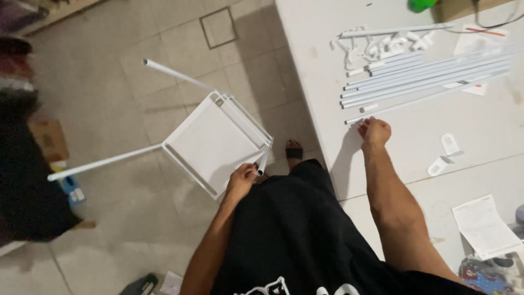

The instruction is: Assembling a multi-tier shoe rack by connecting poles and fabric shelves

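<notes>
Pale tiled floor (136,98), white tabletop (491,131). Left hand (243,179) closed round short leg stub of white square metal frame (215,142), panel spreading up-left from grip. Right hand (374,132) fingertips on thin white rod (415,101); closure unclear, rod's far end lost among grey-white tubes (431,74).

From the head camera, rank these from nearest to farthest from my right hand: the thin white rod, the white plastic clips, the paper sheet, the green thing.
Measured from the right hand:
1. Thin white rod, under the fingertips, on the table.
2. White plastic clips, just right of the hand, nearer the table's front edge.
3. Paper sheet, lower right.
4. Green thing, at the table's far edge, top of view.
</notes>
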